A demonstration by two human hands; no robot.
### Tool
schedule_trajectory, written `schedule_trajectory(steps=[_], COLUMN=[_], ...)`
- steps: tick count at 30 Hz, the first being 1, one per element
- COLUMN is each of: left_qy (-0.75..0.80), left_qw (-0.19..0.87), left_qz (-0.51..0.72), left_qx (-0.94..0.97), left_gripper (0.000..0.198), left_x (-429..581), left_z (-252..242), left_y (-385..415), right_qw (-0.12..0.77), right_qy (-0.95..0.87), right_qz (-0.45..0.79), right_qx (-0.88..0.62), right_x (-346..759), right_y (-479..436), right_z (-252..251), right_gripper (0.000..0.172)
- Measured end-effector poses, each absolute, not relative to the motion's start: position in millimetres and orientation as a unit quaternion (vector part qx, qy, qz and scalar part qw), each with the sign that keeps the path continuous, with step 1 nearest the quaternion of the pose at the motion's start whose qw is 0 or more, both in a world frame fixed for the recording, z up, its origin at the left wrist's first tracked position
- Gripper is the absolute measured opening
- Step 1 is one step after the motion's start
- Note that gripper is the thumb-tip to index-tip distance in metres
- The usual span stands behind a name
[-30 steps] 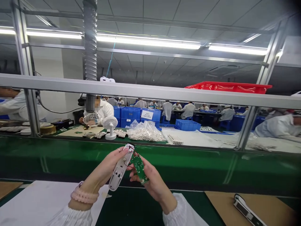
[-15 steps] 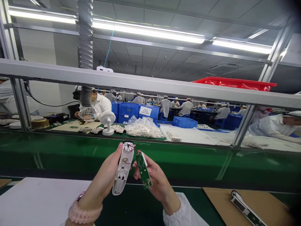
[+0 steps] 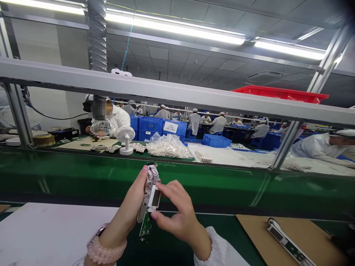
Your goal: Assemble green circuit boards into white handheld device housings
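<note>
1. The left hand (image 3: 129, 203) curls around a white plastic housing (image 3: 143, 212), fingers wrapped behind it and thumb up its side. The long shell stands nearly upright and seems held this way to keep it steady for the other hand.
2. The right hand (image 3: 177, 210) pinches a small white part (image 3: 154, 198) with a dark glossy window between thumb and index finger, pressing it against the housing's face. Its other fingers are curled.
3. A green circuit board (image 3: 145, 227) sticks out below the housing, apparently gripped with it, though the left hand partly hides how they join. Thin wires (image 3: 152, 175) tangle at the housing's top end, just above the hands.
4. A pink bead bracelet (image 3: 107, 250) circles the left wrist, and gathered white cuffs close both sleeves.
5. Below and left of the hands, a smooth white sheet (image 3: 55, 232) lies on the green surface (image 3: 163, 251). To the right, a brown cardboard sheet (image 3: 255, 231) carries a long white-and-dark device (image 3: 285, 240). Both sheets look laid there to protect parts.
6. Beyond the hands, past the green belt wall, stand a small white desk fan (image 3: 125, 135), a clear bag of white parts (image 3: 166, 146) and blue crates (image 3: 146, 123).
</note>
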State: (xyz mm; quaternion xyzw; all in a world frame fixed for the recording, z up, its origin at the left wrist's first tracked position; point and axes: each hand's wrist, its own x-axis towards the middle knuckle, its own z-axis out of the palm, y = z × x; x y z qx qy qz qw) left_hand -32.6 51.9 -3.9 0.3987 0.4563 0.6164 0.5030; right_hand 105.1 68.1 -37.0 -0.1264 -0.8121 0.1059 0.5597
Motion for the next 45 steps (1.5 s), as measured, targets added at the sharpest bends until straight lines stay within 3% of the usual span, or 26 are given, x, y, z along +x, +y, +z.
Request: schedule_trajectory(steps=[11,16,24,31,34,37,41,45], left_qy=[0.431,0.424,0.411,0.402,0.407,0.416,0.413,0.407], left_qw=[0.559,0.570,0.573,0.579,0.569,0.551,0.565,0.572], left_qz=[0.588,0.589,0.585,0.574,0.581,0.593,0.595,0.604], left_qx=[0.395,0.386,0.400,0.416,0.416,0.414,0.394,0.377], left_gripper=[0.042,0.031,0.042,0.030,0.040,0.047,0.034,0.039], left_x=[-35,-36,-40,-45,-43,-40,-42,-45], left_z=[-2,-6,-2,1,4,7,9,9], left_y=[50,53,49,47,44,41,41,44], right_qw=[0.435,0.400,0.458,0.468,0.458,0.452,0.461,0.481], right_qy=[-0.885,-0.901,-0.874,-0.853,-0.839,-0.810,-0.718,-0.676], right_qz=[-0.075,-0.085,0.085,0.194,0.263,0.349,0.511,0.548], right_qx=[-0.144,-0.148,-0.138,-0.128,-0.130,-0.130,-0.104,-0.103], right_x=[116,119,120,118,117,115,113,110], right_y=[58,55,62,67,67,69,75,80], right_z=[-21,-17,-22,-28,-31,-35,-41,-45], right_gripper=[0.050,0.046,0.050,0.050,0.050,0.047,0.042,0.037])
